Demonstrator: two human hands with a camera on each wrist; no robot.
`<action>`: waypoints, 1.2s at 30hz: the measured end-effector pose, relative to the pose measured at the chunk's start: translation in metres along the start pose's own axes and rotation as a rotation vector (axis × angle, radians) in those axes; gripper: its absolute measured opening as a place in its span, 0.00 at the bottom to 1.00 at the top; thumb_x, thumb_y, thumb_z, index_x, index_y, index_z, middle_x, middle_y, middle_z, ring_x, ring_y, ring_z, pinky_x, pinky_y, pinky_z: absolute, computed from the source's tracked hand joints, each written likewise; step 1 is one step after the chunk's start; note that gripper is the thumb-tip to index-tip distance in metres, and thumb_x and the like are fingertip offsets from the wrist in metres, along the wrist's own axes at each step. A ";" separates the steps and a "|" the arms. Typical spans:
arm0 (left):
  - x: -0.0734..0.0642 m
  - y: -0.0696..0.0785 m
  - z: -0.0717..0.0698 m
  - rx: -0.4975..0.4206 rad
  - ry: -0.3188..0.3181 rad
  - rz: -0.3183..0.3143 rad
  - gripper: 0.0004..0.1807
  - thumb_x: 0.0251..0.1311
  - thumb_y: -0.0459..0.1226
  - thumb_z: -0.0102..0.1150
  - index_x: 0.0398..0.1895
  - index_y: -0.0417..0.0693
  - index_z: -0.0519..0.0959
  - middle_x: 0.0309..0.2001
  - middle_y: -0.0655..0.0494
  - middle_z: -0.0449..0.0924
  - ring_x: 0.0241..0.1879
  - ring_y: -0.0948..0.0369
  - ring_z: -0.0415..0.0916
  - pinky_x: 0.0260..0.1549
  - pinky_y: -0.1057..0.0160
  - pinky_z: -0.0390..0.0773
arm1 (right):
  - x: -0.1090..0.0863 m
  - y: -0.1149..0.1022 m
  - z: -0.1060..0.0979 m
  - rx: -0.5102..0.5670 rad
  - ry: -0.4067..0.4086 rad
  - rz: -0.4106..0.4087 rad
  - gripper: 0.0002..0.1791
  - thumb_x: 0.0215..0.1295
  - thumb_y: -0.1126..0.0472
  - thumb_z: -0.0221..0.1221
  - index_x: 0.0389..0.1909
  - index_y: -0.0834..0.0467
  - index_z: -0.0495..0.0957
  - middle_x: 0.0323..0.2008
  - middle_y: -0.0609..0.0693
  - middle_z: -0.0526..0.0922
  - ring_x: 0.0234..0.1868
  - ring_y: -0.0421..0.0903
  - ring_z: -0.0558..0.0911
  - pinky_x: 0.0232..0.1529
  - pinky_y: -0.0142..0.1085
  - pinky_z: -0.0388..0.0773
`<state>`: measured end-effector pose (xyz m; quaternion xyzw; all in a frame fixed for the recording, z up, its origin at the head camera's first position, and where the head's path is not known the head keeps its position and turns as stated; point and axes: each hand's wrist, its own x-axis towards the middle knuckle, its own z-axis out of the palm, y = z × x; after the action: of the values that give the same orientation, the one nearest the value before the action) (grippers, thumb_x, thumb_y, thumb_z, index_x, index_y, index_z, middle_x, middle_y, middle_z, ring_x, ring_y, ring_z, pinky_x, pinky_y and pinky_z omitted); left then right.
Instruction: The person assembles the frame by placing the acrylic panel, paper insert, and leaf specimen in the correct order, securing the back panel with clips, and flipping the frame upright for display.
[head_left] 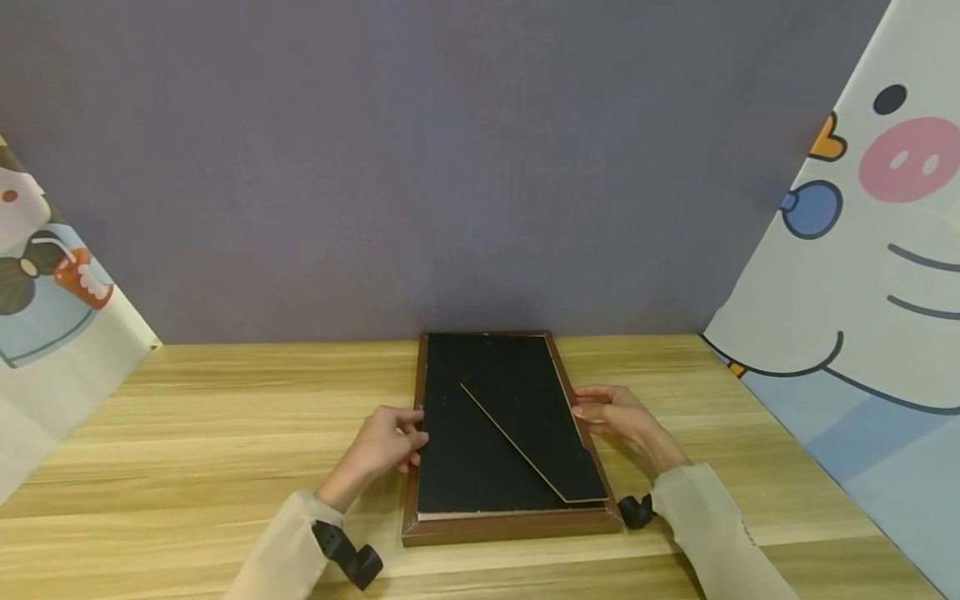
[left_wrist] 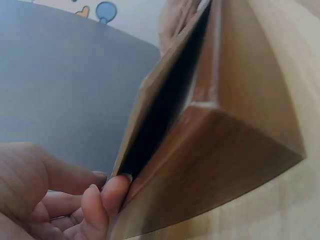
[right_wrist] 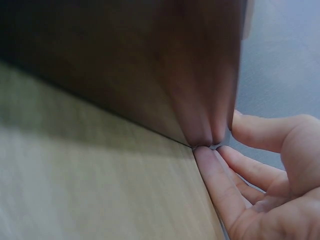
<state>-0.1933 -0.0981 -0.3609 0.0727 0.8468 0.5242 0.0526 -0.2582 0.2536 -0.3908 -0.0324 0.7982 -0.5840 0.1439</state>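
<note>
A brown wooden picture frame (head_left: 517,527) lies face down on the table, its black backing board (head_left: 457,467) upward. On the board, a black easel leg (head_left: 536,437) runs slantwise, its wide end at the lower right. My left hand (head_left: 386,442) holds the frame's left edge, thumb on top near the board; the left wrist view shows its fingertips (left_wrist: 117,189) against that edge. The right hand (head_left: 618,417) grips the opposite side. In the right wrist view, its thumb touches the upper edge and its fingers (right_wrist: 212,175) meet the bottom of the frame's side wall.
The frame rests on a light wood-grain table (head_left: 247,400). Behind the table stands a grey wall panel (head_left: 450,167). Cartoon-printed panels flank it left (head_left: 52,333) and right (head_left: 862,292). Each sleeve bears a black wrist camera (head_left: 348,554).
</note>
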 end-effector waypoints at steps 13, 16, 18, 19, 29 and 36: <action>0.006 -0.004 -0.008 -0.010 -0.064 -0.009 0.20 0.61 0.27 0.55 0.55 0.23 0.72 0.13 0.57 0.69 0.10 0.68 0.63 0.10 0.73 0.62 | 0.001 0.002 0.000 0.005 -0.006 0.002 0.32 0.65 0.64 0.59 0.66 0.71 0.60 0.65 0.69 0.65 0.58 0.53 0.76 0.58 0.50 0.75; 0.006 -0.005 -0.009 -0.015 -0.068 -0.006 0.19 0.61 0.27 0.55 0.54 0.23 0.73 0.13 0.58 0.66 0.10 0.67 0.60 0.10 0.73 0.61 | 0.001 0.001 -0.001 0.004 -0.007 0.003 0.32 0.65 0.64 0.58 0.66 0.72 0.60 0.65 0.69 0.65 0.59 0.54 0.76 0.58 0.50 0.75; 0.006 -0.004 -0.010 -0.015 -0.068 -0.007 0.19 0.61 0.27 0.55 0.54 0.23 0.73 0.13 0.58 0.66 0.10 0.67 0.60 0.10 0.73 0.61 | 0.001 0.001 -0.001 0.003 -0.006 0.003 0.31 0.65 0.65 0.58 0.66 0.72 0.60 0.64 0.70 0.65 0.58 0.54 0.76 0.58 0.50 0.75; 0.006 -0.004 -0.009 -0.010 -0.063 -0.008 0.19 0.60 0.27 0.55 0.54 0.23 0.73 0.13 0.58 0.67 0.10 0.67 0.60 0.10 0.73 0.61 | 0.001 0.001 -0.001 0.002 -0.005 0.004 0.31 0.65 0.65 0.58 0.66 0.72 0.60 0.64 0.70 0.65 0.59 0.54 0.76 0.58 0.50 0.75; 0.006 -0.006 -0.003 0.146 -0.014 0.078 0.20 0.55 0.26 0.60 0.51 0.23 0.75 0.14 0.57 0.71 0.10 0.68 0.58 0.11 0.73 0.57 | 0.001 0.002 0.001 0.011 0.006 0.009 0.31 0.64 0.65 0.59 0.65 0.72 0.61 0.64 0.69 0.66 0.57 0.52 0.77 0.57 0.50 0.75; 0.006 -0.009 0.001 0.151 0.017 0.048 0.20 0.56 0.29 0.63 0.52 0.27 0.77 0.13 0.59 0.68 0.09 0.68 0.54 0.10 0.74 0.56 | 0.002 0.001 0.000 0.013 0.002 -0.002 0.31 0.64 0.65 0.59 0.65 0.72 0.61 0.63 0.69 0.67 0.56 0.50 0.77 0.56 0.48 0.76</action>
<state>-0.1997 -0.0998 -0.3697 0.0921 0.8824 0.4606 0.0273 -0.2596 0.2537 -0.3925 -0.0315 0.7946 -0.5893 0.1428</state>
